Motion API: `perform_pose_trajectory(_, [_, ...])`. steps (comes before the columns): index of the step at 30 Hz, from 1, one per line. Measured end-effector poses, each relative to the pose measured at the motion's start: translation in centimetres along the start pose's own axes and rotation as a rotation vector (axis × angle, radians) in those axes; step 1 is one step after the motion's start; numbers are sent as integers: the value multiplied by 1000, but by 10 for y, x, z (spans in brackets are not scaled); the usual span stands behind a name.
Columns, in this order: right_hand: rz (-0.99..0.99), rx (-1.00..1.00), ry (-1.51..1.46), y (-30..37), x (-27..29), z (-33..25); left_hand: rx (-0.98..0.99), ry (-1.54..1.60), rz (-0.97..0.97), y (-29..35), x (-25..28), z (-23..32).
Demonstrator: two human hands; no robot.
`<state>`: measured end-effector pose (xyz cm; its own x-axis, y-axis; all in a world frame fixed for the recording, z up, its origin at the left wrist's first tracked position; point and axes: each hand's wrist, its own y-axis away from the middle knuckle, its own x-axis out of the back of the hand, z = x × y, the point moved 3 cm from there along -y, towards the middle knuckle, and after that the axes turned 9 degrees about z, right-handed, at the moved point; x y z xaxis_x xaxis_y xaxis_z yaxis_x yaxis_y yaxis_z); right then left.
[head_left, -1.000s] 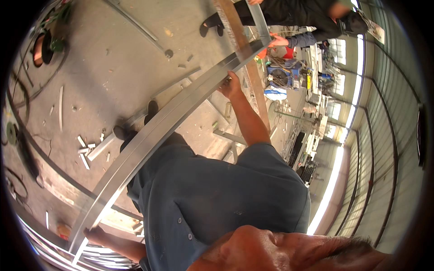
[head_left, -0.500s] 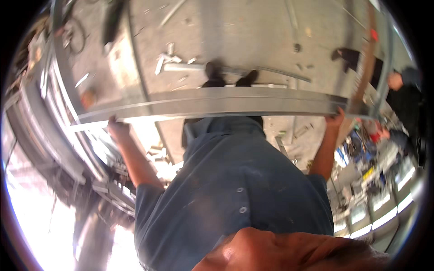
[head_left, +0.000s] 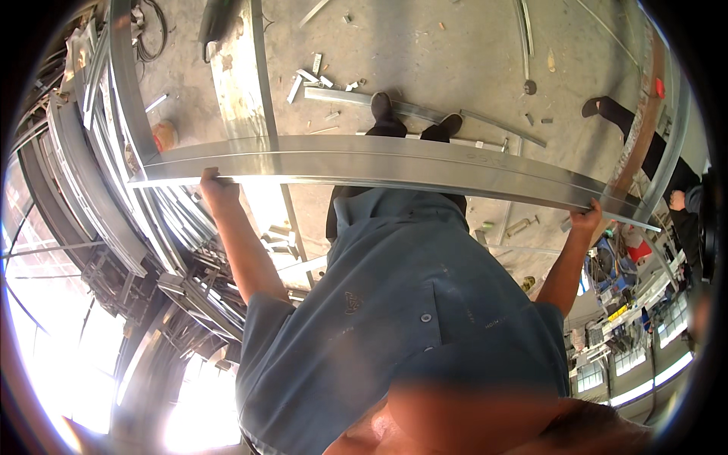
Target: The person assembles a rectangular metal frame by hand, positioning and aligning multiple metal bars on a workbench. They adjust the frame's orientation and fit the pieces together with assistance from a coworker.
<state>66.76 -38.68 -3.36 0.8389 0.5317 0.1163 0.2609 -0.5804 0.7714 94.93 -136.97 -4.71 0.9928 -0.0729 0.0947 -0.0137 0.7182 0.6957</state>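
A long silvery metal channel (head_left: 379,161) spans the view in front of my waist, its right end a little lower than its left. Near its left end my left hand (head_left: 220,192) has its fingers curled over the near edge. My right hand (head_left: 586,218) grips the same edge close to the right end. At the left corner the channel meets a metal side rail (head_left: 127,83) that runs away from me; another rail (head_left: 672,148) runs away at the right. Together they look like parts of one large frame. The far side is out of view.
Several metal offcuts (head_left: 309,78) lie on the concrete floor (head_left: 425,53) near my shoes. Long metal profiles (head_left: 72,167) are stacked on the left. At right stands another person in dark clothes (head_left: 671,163), beside a rusty brown beam (head_left: 641,114). Tools and supplies (head_left: 614,280) crowd the right side.
The channel and both hands have shifted right in view, and its right end has dipped. My grip stays the same. The other person's hand has moved from the red thing.
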Motion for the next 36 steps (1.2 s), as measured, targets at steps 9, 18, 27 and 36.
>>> perform_pose_trajectory(9, [6,237,237,-73,51,-39,-73,-38,32,33,-7,-4])
perform_pose_trajectory(18, [-3,43,102,-72,41,-27,-43,153,79,76,-42,5])
perform_pose_trajectory(27, [84,42,57,-34,50,-40,-518,-743,134,49,-22,15])
perform_pose_trajectory(36, [119,132,-100,14,-3,10,-984,-1258,-20,114,-47,2])
